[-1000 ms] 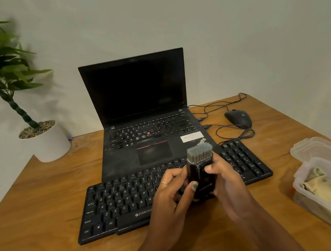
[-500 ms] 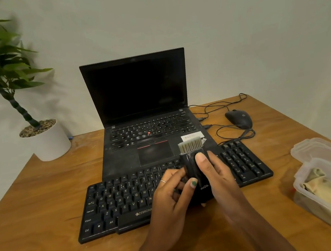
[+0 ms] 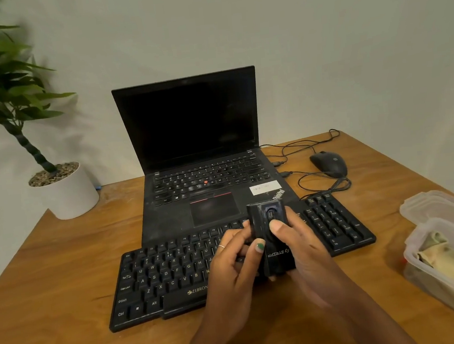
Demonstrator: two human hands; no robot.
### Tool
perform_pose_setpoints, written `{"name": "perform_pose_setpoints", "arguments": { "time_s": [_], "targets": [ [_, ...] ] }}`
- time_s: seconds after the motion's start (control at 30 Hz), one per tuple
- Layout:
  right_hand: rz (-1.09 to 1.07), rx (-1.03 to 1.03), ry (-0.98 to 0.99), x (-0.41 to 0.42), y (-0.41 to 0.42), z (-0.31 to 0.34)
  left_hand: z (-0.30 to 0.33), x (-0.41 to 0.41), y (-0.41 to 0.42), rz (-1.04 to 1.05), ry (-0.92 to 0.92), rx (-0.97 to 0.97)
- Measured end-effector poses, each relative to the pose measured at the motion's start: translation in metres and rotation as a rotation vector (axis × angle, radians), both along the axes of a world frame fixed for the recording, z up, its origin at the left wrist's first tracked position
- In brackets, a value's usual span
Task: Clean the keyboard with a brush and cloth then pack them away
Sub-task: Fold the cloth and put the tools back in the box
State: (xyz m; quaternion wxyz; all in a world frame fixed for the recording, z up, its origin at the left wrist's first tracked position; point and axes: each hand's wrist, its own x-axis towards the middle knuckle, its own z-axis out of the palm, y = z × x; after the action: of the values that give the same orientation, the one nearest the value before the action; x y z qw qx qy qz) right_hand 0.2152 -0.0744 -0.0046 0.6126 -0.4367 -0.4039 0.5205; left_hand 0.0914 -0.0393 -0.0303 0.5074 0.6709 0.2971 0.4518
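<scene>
We no longer see bristles atop the brush (image 3: 270, 234); its top above the keyboard (image 3: 174, 271) now looks closed.

- "ZEBRON…" in pale letters on the front edge of the black keyboard (image 3: 175, 276), lower centre; a hand covers the rest of the word.
- "ThinkPad" on the palm rest of the laptop (image 3: 207, 179), at centre.
- A white sticker (image 3: 265, 188) beside it, print too small to read.
- A round logo on the mouse (image 3: 329, 164), right of centre, not readable.
- Pale markings on the black brush case (image 3: 271, 239), unreadable.
</scene>
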Motion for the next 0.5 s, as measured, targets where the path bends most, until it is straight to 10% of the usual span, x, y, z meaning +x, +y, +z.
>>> {"name": "perform_pose_setpoints", "arguments": {
  "time_s": [0.5],
  "targets": [
    [-0.151, 0.167, -0.303, -0.005, -0.011, -0.007, -0.009, 0.001, 0.002, 0.106, 0.060, 0.098]
  ]
}}
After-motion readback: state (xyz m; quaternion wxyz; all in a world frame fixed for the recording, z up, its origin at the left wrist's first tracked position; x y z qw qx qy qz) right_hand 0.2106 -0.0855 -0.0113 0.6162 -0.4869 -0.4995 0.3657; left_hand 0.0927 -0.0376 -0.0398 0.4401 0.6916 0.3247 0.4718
